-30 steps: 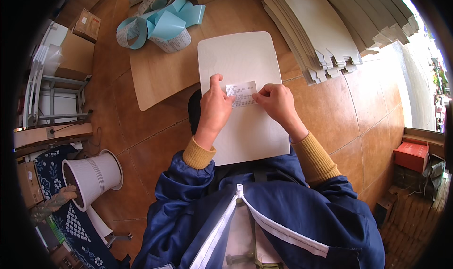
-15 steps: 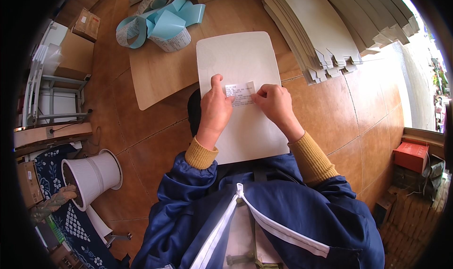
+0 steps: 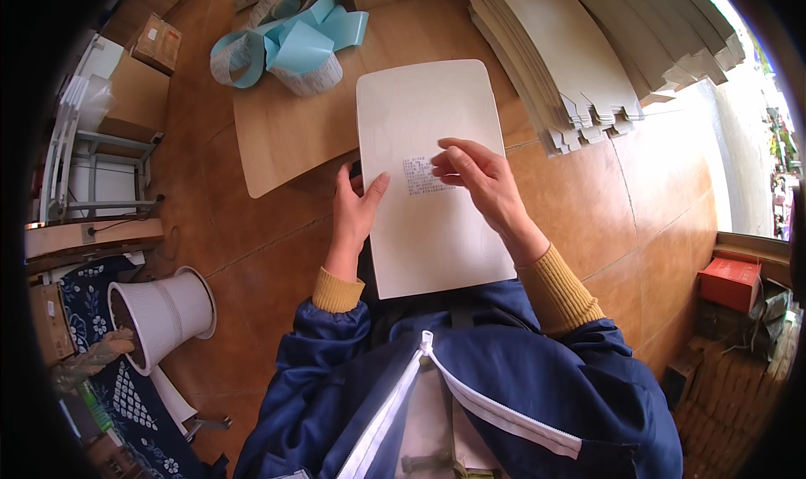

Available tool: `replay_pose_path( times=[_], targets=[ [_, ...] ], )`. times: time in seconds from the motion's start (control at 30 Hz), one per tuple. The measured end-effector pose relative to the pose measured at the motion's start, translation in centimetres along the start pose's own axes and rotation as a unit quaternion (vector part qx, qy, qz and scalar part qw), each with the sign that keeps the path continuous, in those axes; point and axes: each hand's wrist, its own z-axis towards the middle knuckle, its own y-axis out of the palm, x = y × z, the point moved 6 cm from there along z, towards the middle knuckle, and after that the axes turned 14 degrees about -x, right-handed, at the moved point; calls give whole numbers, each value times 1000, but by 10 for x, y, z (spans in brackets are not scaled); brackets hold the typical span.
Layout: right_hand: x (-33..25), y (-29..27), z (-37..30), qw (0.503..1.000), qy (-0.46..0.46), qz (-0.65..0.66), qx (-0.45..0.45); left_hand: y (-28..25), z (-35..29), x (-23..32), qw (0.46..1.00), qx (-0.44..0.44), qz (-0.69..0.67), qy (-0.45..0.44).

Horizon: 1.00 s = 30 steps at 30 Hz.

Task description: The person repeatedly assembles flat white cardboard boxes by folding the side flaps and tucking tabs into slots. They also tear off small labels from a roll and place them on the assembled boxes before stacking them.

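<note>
A pale flat cardboard sheet [image 3: 437, 248] with rounded far corners lies over my lap, its far end by the wooden table. On its middle sits a small printed label [image 3: 417, 177], flat against the surface. My left hand [image 3: 354, 214] is at the sheet's left edge, thumb on top and a finger showing outside the edge; its other fingers are partly hidden. Just right of the label, my right hand [image 3: 483, 181] hovers with loosely bent fingers apart, partly covering the label's right end. Nothing shows in it.
A tangled pale blue strip of labels [image 3: 306, 47] lies on the wooden table [image 3: 277, 135]. Stacks of flat grey-white cartons [image 3: 562, 51] stand at the far right. A white ribbed bin [image 3: 164, 315] is at left, a red box [image 3: 730, 280] at right.
The label has gone from being held partly raised to lying flat. My left hand has moved left to the sheet's edge; my right hand has come off the label. The sheet has turned slightly.
</note>
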Motion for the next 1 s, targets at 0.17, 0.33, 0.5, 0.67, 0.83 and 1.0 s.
replay_pose_path(
  times=[0.17,0.33,0.5,0.67,0.83,1.0],
  targets=[
    [12,10,30,908,85,409,-14,0,3,3,997,-32,-74,3],
    [6,-32,17,936,-21,337,-95,1,4,-3,994,-32,-108,-9],
    [3,-64,-18,981,-162,-39,99,1,3,-6,975,-56,-216,16],
    [-24,-77,-95,963,-146,-191,126,-3,-9,45,954,-78,-266,113],
    [-26,-66,-124,974,-130,168,79,19,2,133,926,-120,-249,256],
    [-87,-96,-150,960,-238,80,124,83,33,212,898,-156,-251,325]
  ],
)
